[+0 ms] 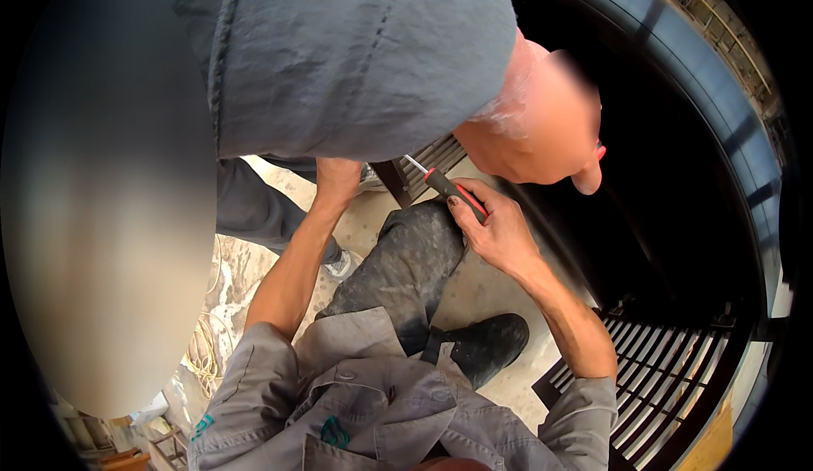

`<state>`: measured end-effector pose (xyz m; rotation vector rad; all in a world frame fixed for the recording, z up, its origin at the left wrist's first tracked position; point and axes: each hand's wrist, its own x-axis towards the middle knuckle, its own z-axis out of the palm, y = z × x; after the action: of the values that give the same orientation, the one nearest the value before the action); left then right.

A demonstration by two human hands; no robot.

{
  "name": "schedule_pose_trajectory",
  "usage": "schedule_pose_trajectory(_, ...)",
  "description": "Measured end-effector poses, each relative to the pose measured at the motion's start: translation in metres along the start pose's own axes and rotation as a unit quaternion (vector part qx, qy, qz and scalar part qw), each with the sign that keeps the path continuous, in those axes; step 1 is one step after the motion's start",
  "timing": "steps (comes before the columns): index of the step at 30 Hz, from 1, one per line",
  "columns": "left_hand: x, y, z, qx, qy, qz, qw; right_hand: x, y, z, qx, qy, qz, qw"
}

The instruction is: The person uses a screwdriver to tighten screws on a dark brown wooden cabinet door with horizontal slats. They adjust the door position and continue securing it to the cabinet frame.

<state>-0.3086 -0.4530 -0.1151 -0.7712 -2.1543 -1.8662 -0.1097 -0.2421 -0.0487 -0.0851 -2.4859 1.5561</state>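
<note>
My right hand (pixel 497 222) is closed around the red-and-black handle of a screwdriver (pixel 456 195). Its metal shaft points up and to the left, towards a dark slatted metal panel (pixel 404 185); whether the tip touches the panel I cannot tell. My left hand (pixel 337 178) reaches up to the lower edge of a co-worker's grey shirt (pixel 364 65). The shirt covers its fingers, so what they hold or touch is hidden. Below the screwdriver my bent knee, in dirty dark trousers (pixel 398 255), rises between my forearms.
A co-worker's head (pixel 542 115) leans across just beyond my right hand. On the right, a second slatted metal grille (pixel 656 378) adjoins a large dark opening with a curved blue rim (pixel 694 65). A coiled cord (pixel 203 357) lies on the stained floor at left.
</note>
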Motion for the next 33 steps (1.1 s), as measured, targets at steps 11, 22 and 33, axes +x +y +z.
schedule_pose_trajectory(11,-0.007,-0.011,-0.003,0.032,-0.001,-0.020,0.999,-0.001,0.014,0.005,0.037,-0.005,0.009,0.999)
schedule_pose_trajectory(22,-0.009,-0.003,-0.001,-0.013,0.046,-0.071,0.996,-0.005,0.006,0.006,0.030,0.002,0.002,1.000)
schedule_pose_trajectory(33,-0.018,-0.023,-0.019,-0.046,-0.027,-0.056,0.997,0.005,0.013,0.015,0.068,0.004,0.043,0.997)
